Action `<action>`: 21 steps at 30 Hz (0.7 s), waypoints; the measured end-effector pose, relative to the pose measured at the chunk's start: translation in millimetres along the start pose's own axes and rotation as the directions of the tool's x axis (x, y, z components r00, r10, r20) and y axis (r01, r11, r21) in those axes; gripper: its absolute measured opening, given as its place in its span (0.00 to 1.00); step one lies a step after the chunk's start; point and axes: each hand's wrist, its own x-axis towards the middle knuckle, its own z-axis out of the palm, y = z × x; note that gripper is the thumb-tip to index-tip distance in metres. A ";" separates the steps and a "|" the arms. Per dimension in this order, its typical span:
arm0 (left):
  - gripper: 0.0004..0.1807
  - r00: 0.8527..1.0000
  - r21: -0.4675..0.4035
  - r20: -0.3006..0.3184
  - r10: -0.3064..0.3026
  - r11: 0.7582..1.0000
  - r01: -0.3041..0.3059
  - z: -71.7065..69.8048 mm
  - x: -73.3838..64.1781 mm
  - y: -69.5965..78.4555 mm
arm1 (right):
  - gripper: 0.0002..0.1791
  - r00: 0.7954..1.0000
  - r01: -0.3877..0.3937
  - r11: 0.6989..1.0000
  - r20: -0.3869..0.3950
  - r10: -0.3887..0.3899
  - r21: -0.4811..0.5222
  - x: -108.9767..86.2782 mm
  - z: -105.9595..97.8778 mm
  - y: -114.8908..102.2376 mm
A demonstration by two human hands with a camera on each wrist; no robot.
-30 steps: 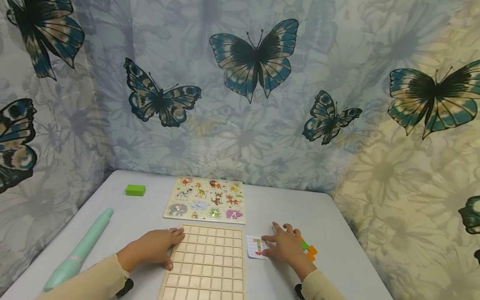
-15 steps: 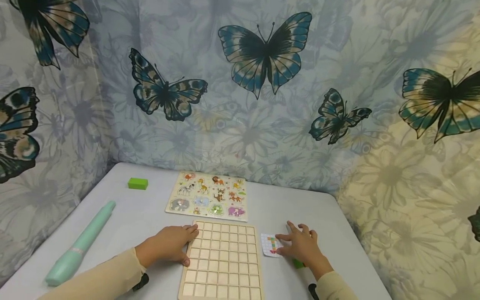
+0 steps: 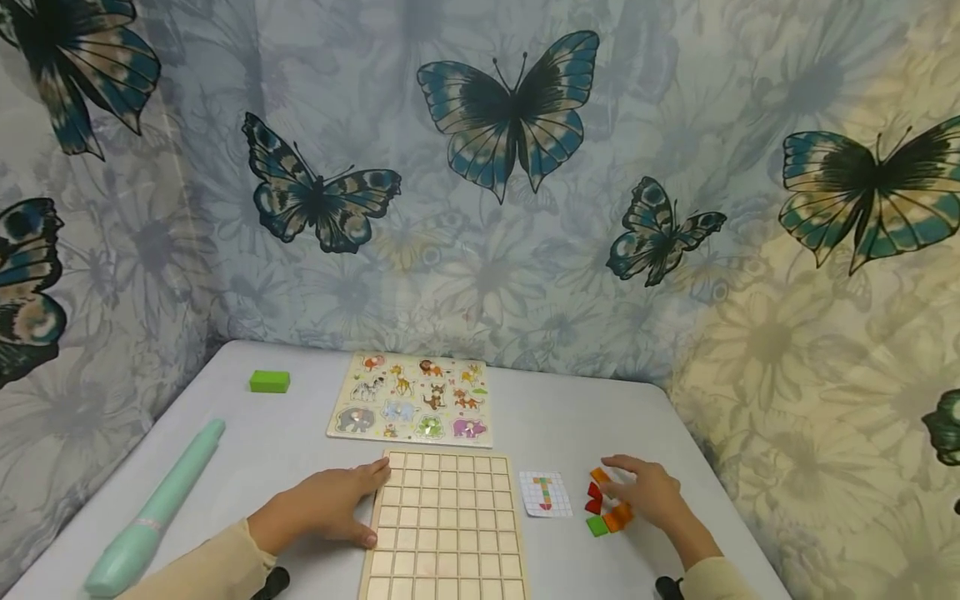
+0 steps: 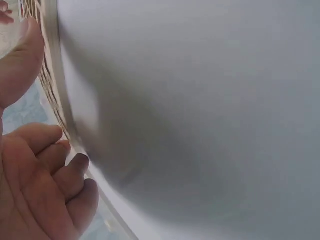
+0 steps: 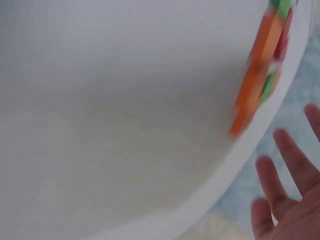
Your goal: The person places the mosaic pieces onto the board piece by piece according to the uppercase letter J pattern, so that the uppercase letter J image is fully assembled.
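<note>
My left hand (image 3: 322, 504) lies against the left edge of a wooden grid board (image 3: 450, 518), thumb and fingertips touching its frame. In the left wrist view the thumb (image 4: 25, 62) reaches over the board's rim while the other fingers are loosely bent. My right hand (image 3: 651, 496) hovers at a small group of blocks, its fingers spread in the right wrist view. Orange blocks (image 3: 619, 517), a green block (image 3: 597, 526) and red pieces (image 3: 593, 498) make up that group, partly hidden by the hand. Between board and blocks is a pattern card (image 3: 557, 498) with a coloured figure on a grid.
An animal peg puzzle (image 3: 411, 398) lies behind the board. Toward the back left is a green block (image 3: 270, 382). A long mint-green tapered object (image 3: 161, 512) lies along the left side of the white table (image 3: 577, 417). Butterfly-print cloth hangs around it.
The grid board and the pattern card have shifted right. My right hand has left the card and moved right to the blocks, showing more of them. The left hand stays at the board's edge.
</note>
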 end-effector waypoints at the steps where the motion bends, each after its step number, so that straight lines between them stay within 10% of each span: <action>1: 0.57 1.000 -0.006 -0.003 0.003 1.000 -0.003 0.3 -1.1 -0.2 | 0.27 1.000 -0.020 1.000 0.013 0.020 0.014 -2.9 -4.6 5.5; 21: 0.55 1.000 -0.067 0.007 -0.004 0.998 0.005 5.7 -5.4 -0.5 | 0.17 0.995 -0.035 0.998 0.095 0.040 -0.059 -2.5 -6.9 43.7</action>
